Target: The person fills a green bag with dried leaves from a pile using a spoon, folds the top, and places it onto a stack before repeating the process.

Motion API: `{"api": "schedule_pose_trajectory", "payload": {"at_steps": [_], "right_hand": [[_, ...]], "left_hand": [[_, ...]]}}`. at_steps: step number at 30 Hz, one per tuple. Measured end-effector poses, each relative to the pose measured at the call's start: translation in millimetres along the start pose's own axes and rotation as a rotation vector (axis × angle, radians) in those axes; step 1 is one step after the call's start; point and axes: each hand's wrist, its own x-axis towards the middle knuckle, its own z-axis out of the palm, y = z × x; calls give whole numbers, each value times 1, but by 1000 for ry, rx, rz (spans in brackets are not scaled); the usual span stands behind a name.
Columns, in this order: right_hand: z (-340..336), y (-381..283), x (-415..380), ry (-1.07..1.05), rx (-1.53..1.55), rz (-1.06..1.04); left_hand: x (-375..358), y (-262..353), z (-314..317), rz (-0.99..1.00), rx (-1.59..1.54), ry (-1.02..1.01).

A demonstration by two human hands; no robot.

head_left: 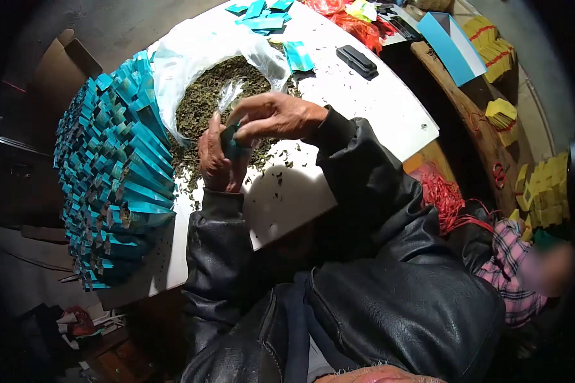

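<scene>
Above the near side of a clear plastic bag (pixel 170 64) of dried leaves (pixel 204 96), both my hands meet at a small teal packet (pixel 229 142). My left hand (pixel 216 156) holds the packet from the left and below, fingers pointing up. My right hand (pixel 278 117) reaches in from the right, its thumb and fingers closed at the packet's upper part. Whether the packet holds any leaves cannot be seen. Many filled teal packets (pixel 112 172) stand in a dense fan-shaped stack left of the bag. Loose leaves lie on the white table (pixel 390 118) around my hands.
Flat teal packets (pixel 262 23) lie at the table's far edge, another (pixel 298 56) beside the bag. A black case (pixel 356 62) is further right. Beyond are a blue box (pixel 450 48), yellow packets (pixel 546 191), red strings (pixel 436 195) and a person in a plaid sleeve (pixel 508 274).
</scene>
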Motion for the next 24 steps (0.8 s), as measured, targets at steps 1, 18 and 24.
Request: {"api": "schedule_pose_trajectory", "payload": {"at_steps": [1,18,24], "right_hand": [[2,2,1,2,27,13],[1,3,3,-9,155,8],[-1,3,3,4,225,45]], "left_hand": [[0,4,0,-27,-30,-8],[6,10,-2,-69,-145,-13],[2,6,-7,-161,-265,-78]]}}
